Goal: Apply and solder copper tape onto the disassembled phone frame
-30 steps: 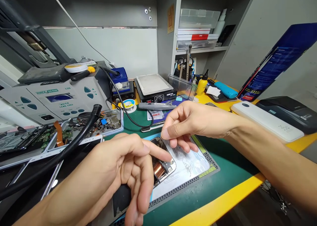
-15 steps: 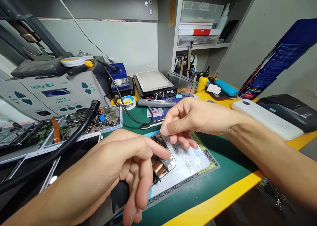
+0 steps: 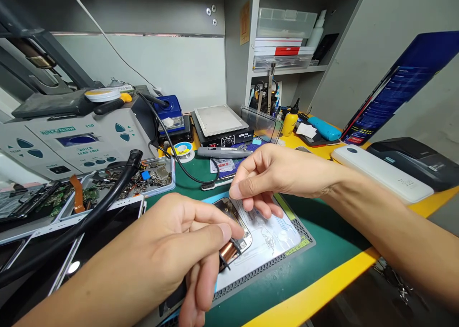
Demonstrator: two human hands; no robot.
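My left hand (image 3: 182,241) is over the lower end of an opened phone (image 3: 247,236). Its thumb lies against the index finger; anything pinched there is too small to see, and the lower fingers curl. A small spool of copper wire (image 3: 228,251) shows just under that thumb, partly covered; I cannot tell if the lower fingers touch it. My right hand (image 3: 260,181) is above the phone's upper part with thumb and index fingertip pressed together. What it pinches, if anything, cannot be made out. The phone lies on a white, printed work mat (image 3: 276,255).
A soldering station (image 3: 75,140) stands left, with a black hose (image 3: 118,193) in front. Trays of circuit boards (image 3: 158,176) and several phones lie near it. Behind are a hot plate (image 3: 222,121), solder reel (image 3: 183,151) and brush (image 3: 211,186). A white phone (image 3: 383,174) lies right.
My left thumb has moved forward along the index finger, which has drawn back slightly. My right hand keeps its pinch nearly in place. The whole view has shifted a little.
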